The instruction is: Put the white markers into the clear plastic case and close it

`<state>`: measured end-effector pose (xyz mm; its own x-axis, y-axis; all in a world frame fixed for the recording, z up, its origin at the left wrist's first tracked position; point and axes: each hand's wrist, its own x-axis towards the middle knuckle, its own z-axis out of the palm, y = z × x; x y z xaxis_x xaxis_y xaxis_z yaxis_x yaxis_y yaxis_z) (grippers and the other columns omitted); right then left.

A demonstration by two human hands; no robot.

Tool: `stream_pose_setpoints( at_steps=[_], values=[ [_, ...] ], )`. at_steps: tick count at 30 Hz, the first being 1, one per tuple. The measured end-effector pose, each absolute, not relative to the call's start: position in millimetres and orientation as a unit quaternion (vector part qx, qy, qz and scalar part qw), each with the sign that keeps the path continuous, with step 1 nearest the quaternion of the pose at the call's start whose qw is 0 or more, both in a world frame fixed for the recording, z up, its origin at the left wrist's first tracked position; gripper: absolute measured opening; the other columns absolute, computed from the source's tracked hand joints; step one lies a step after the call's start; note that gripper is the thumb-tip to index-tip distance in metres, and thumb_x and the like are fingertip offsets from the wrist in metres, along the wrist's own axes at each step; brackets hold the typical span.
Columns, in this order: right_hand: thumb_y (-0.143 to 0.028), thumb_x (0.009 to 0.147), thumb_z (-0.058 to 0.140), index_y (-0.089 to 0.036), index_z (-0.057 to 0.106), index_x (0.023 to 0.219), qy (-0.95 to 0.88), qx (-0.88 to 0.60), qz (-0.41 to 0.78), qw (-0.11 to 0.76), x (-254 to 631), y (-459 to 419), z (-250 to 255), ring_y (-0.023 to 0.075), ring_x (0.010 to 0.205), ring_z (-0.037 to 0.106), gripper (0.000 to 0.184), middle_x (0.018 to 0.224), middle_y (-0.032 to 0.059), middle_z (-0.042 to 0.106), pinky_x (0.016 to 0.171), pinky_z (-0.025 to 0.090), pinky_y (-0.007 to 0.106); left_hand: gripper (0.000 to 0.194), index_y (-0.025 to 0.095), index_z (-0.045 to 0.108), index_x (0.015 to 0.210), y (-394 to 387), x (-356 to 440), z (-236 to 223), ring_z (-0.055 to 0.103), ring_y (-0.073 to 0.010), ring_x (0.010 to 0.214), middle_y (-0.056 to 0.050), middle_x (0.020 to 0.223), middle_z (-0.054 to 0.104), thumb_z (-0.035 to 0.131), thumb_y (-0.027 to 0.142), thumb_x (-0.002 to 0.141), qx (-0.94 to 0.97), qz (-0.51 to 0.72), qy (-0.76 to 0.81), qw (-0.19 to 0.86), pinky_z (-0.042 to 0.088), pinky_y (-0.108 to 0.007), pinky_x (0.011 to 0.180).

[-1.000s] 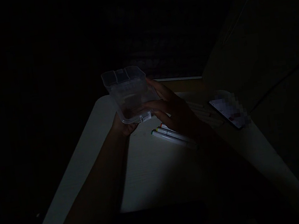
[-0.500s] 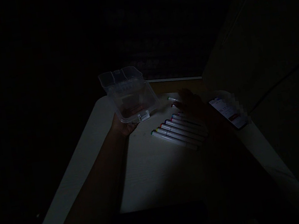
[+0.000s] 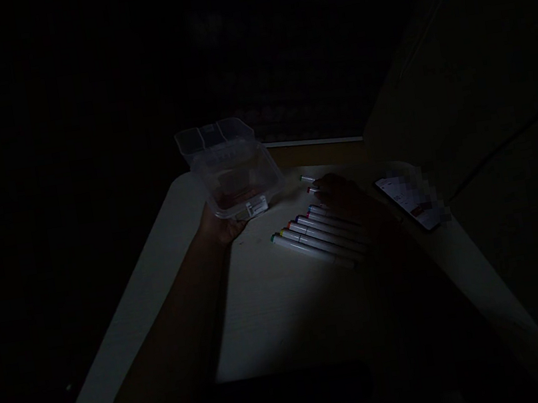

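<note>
A clear plastic box with its hinged lid swung up is tilted toward me above the table's left side. My left hand is closed around its underside, the fingers partly seen through the plastic. Dim in shadow, my right hand is over the far markers, fingers drawn together on a white marker with a red end. A green-ended marker lies just beyond these fingers. Several more white markers with coloured ends lie side by side nearer me; the right forearm's shadow darkens their right ends.
A phone with a lit screen lies at the right of the pale table. A dark cable runs along the right side. The surroundings are very dark.
My right hand has come down and its fingers have closed together at the red-ended marker. My left hand and the box stay nearly still.
</note>
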<state>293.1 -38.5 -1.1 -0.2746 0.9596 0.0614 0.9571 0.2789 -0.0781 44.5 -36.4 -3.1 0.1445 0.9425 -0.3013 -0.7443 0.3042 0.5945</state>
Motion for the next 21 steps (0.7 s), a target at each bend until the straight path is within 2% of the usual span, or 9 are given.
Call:
stream_pose_setpoints(
  at_steps=[4, 11, 15, 21],
  values=[
    [-0.025, 0.091, 0.035, -0.020, 0.058, 0.114, -0.785, -0.617, 0.010, 0.058, 294.9, -33.1, -2.2, 0.0199, 0.110, 0.055, 0.033, 0.120, 0.0100, 0.057, 0.093, 0.043, 0.032, 0.041, 0.009, 0.059, 0.115, -39.6, 46.5, -0.5, 0.069, -0.0257, 0.083, -0.014, 0.091, 0.070, 0.043, 0.034, 0.086, 0.161, 0.576, 0.329, 0.731, 0.058, -0.042, 0.071],
    [-0.021, 0.091, 0.033, -0.015, 0.064, 0.103, -0.769, -0.636, 0.008, 0.069, 292.7, -29.5, -5.3, 0.0224, 0.106, 0.057, 0.033, 0.113, 0.0121, 0.063, 0.093, 0.042, 0.034, 0.040, 0.009, 0.059, 0.116, -35.0, 44.7, -6.4, 0.069, -0.0266, 0.083, -0.014, 0.093, 0.069, 0.041, 0.031, 0.086, 0.189, 0.569, 0.335, 0.726, 0.058, -0.043, 0.071],
    [-0.019, 0.090, 0.035, -0.017, 0.063, 0.103, -0.760, -0.643, 0.012, 0.092, 294.6, -27.2, -5.3, 0.0198, 0.105, 0.057, 0.032, 0.112, 0.0097, 0.064, 0.092, 0.042, 0.031, 0.041, 0.010, 0.059, 0.116, -33.4, 45.6, -6.9, 0.069, -0.0272, 0.084, -0.014, 0.094, 0.069, 0.042, 0.031, 0.085, 0.198, 0.574, 0.324, 0.726, 0.057, -0.045, 0.072],
    [-0.012, 0.085, 0.038, -0.017, 0.061, 0.112, -0.754, -0.649, 0.023, 0.103, 304.4, -18.0, -10.3, 0.0192, 0.109, 0.056, 0.036, 0.116, 0.0087, 0.063, 0.092, 0.042, 0.030, 0.040, 0.010, 0.059, 0.114, -33.1, 45.2, -6.3, 0.069, -0.0252, 0.083, -0.013, 0.090, 0.069, 0.042, 0.031, 0.085, 0.199, 0.569, 0.339, 0.723, 0.058, -0.040, 0.072]
  ],
)
